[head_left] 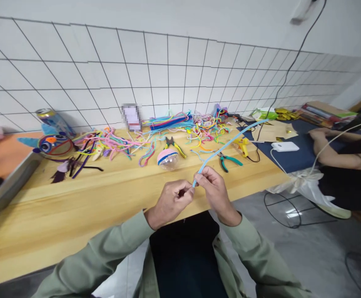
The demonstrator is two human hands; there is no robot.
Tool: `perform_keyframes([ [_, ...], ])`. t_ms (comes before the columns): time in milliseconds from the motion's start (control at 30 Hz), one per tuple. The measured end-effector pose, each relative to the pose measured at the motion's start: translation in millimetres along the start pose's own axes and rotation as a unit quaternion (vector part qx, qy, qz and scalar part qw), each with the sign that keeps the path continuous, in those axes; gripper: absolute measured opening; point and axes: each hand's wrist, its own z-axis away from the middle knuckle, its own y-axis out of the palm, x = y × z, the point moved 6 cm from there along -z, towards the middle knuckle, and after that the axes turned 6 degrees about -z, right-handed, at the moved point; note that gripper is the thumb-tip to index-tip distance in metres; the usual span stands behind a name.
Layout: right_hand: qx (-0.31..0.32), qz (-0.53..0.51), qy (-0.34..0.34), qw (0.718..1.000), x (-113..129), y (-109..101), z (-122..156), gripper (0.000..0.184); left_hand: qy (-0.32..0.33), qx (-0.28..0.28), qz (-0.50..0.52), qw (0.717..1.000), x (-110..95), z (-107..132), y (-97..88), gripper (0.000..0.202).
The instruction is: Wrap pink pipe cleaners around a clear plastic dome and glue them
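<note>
A long light-blue pipe cleaner [227, 145] slants up and to the right from between my hands, above the table's front part. My right hand [210, 188] pinches it near its lower end. Fingers closed, my left hand [174, 200] grips the very tip of the same end, close beside the right fingertips. Beyond the hands rests a clear ball [168, 162] with a pink and blue band over its top. Yellow-and-black pliers [176, 147] lie behind it, and teal-handled pliers [230, 161] to the right.
Heaps of coloured pipe cleaners [118, 142] line the wall side of the table [99, 194]. A yellow glue gun [241, 146] with a cable lies at right. A can [54, 122] and a decorated figure [53, 145] stand left. Another person's arm [338, 151] rests on the dark-blue surface at right.
</note>
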Motion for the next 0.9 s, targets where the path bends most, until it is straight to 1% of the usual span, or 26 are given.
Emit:
perform_keyframes([
  [133, 0.012, -0.050, 0.018, 0.998, 4, -4, 14, 0.037, 0.021, 0.018, -0.013, 1.000, -17, 7, 14.3, 0.031],
  [233, 0.009, -0.082, 0.026, 0.996, 5, -9, 19, 0.037, 0.025, 0.018, -0.015, 0.999, -21, 12, 24.5, 0.031],
  [300, -0.005, -0.097, 0.030, 0.995, 4, -16, 17, 0.037, 0.015, 0.009, -0.005, 1.000, -19, 13, 30.7, 0.026],
  [367, -0.021, -0.106, 0.030, 0.994, 2, -24, 14, 0.036, -0.011, 0.002, 0.009, 1.000, -13, 12, 36.6, 0.022],
  [500, -0.037, -0.108, 0.026, 0.993, -6, -37, 8, 0.032, -0.072, -0.019, -0.002, 0.997, 0, 2, 42.9, 0.032],
  [567, -0.044, -0.104, 0.028, 0.993, -11, -40, 7, 0.032, -0.073, -0.019, -0.025, 0.997, 3, -5, 45.0, 0.036],
  [667, -0.043, -0.103, 0.037, 0.993, -17, -44, 5, 0.034, -0.045, 0.008, -0.057, 0.997, 4, -13, 51.4, 0.042],
  [733, -0.041, -0.102, 0.043, 0.993, -20, -48, 1, 0.034, -0.033, 0.034, -0.066, 0.997, 6, -13, 57.6, 0.044],
  [800, -0.056, -0.109, 0.044, 0.991, -21, -55, -5, 0.033, -0.037, 0.066, -0.064, 0.995, 11, -9, 65.3, 0.045],
  [900, -0.093, -0.128, 0.040, 0.987, -19, -66, -15, 0.031, -0.063, 0.097, -0.041, 0.992, 21, 2, 75.4, 0.046],
])
